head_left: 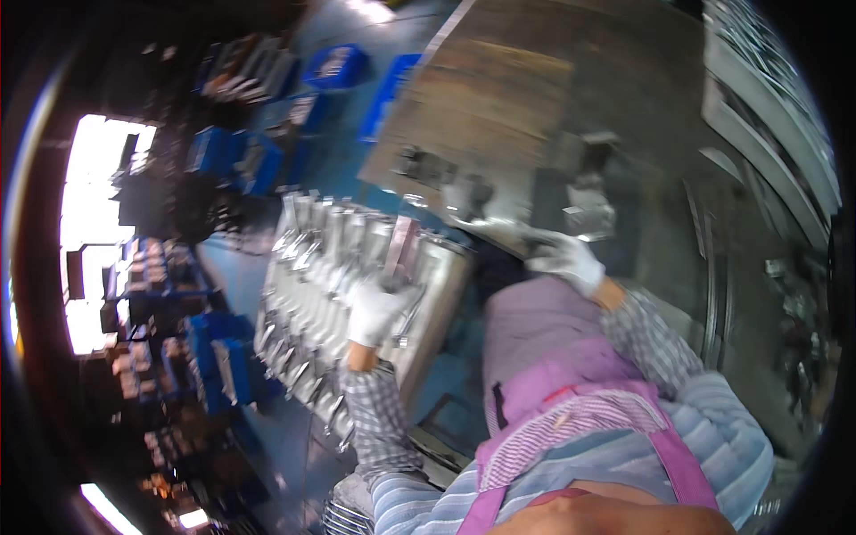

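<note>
My left hand (374, 312), in a white glove, is over a rack of metal parts. Its fingers are closed at the lower end of a pinkish bar-shaped piece (402, 246), which points away from me. The rack (436, 308) carries rows of shiny, elongated metal parts (308, 299). At the near edge of the worktable (624, 94) is my right hand (568, 260), also gloved in white. Its fingertips are close to a bright, thin metal piece (497, 226); motion blur hides whether they grip it. Small metal parts (468, 194) lie just beyond.
A brown board (486, 98) covers part of the worktable. Blurred metal pieces (590, 214) sit right of it. A bin of metal parts (771, 116) stands at far right. Blue crates (335, 67) are on the floor at far left, with loaded shelves (156, 276) beyond.
</note>
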The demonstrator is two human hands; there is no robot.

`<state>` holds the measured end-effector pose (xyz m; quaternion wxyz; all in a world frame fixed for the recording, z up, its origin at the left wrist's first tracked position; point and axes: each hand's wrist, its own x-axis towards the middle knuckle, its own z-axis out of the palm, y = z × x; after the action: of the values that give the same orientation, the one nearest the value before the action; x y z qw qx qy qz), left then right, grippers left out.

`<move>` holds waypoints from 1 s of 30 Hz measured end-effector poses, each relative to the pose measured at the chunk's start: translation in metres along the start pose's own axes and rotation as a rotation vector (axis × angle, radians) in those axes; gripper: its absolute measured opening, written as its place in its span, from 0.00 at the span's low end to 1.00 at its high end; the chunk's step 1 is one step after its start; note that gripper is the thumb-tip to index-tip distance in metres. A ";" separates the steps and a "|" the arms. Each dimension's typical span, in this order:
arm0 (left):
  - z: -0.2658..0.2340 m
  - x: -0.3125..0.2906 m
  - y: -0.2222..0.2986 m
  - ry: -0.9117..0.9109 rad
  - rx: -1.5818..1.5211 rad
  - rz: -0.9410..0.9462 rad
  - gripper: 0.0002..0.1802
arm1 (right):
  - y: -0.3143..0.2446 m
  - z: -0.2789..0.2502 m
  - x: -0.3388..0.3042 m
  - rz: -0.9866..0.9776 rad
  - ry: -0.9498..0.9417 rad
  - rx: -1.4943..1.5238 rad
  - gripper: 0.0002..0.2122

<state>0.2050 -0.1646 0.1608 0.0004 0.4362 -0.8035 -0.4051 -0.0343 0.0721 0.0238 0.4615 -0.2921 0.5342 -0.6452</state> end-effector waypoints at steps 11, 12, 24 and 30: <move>0.279 0.005 0.031 -0.110 -0.578 0.103 0.15 | -0.035 -0.095 -0.015 -0.192 0.383 -0.295 0.10; 0.279 0.005 0.036 -0.075 -0.509 0.157 0.14 | -0.035 -0.093 -0.011 -0.188 0.453 -0.481 0.11; 0.278 0.061 0.089 0.241 -0.348 0.323 0.10 | -0.048 -0.088 0.003 -0.172 0.375 -0.492 0.12; 0.293 0.077 0.071 0.266 -0.289 0.268 0.18 | -0.002 -0.122 -0.029 -0.373 0.440 -0.370 0.16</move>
<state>0.0040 -0.0079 -0.0170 0.2227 0.3705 -0.7808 -0.4512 -0.1288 0.1496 -0.0027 0.1487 -0.3174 0.6663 -0.6582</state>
